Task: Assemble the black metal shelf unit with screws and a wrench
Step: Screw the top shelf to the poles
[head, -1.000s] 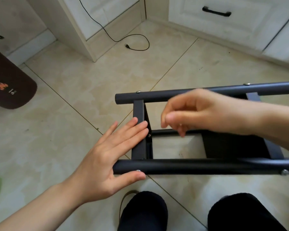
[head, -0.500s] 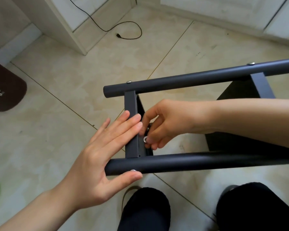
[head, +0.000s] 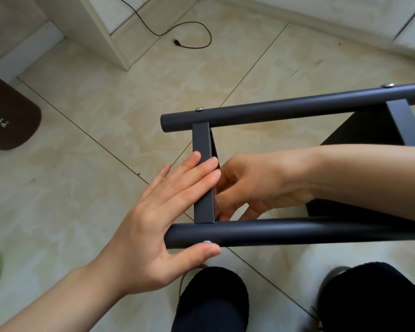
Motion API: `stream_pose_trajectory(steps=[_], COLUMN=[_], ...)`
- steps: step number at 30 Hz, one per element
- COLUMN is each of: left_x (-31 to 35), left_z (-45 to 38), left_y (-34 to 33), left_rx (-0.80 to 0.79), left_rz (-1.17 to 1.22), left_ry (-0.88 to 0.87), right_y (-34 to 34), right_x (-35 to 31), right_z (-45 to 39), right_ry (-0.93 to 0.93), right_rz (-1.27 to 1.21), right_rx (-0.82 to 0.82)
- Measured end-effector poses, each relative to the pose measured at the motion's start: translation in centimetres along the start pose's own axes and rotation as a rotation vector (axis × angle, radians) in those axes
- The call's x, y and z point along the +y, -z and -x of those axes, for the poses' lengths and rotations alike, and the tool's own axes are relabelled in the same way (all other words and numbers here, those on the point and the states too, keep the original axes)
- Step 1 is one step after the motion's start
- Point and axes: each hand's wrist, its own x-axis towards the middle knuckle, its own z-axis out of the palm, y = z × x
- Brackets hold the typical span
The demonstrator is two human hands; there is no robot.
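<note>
Two tubes point(head: 297, 111), one crossbar point(head: 202, 178), three screw heads point(head: 199, 108).

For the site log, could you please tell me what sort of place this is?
Probably a room in a home: a beige tiled floor, white cabinets along the wall, a brown mat and a loose black cable lying on the tiles.

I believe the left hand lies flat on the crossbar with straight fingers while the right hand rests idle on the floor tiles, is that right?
Not quite. The left hand does lie flat on the crossbar with straight fingers, but the right hand is not on the floor: the head view shows it reaching inside the frame, fingers curled just behind the crossbar.
</note>
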Motion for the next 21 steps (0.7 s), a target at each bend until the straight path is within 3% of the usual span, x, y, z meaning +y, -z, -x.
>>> stream_pose_trajectory(steps=[21], left_x=[-0.1], left_z=[-0.06], left_y=[0.02], left_rx=[0.005], left_rz=[-0.026], left_ry=[-0.013], right_y=[0.54], right_x=[0.52], right_z=[-0.32], right_ry=[-0.122], right_rz=[-0.072], right_rx=[-0.092])
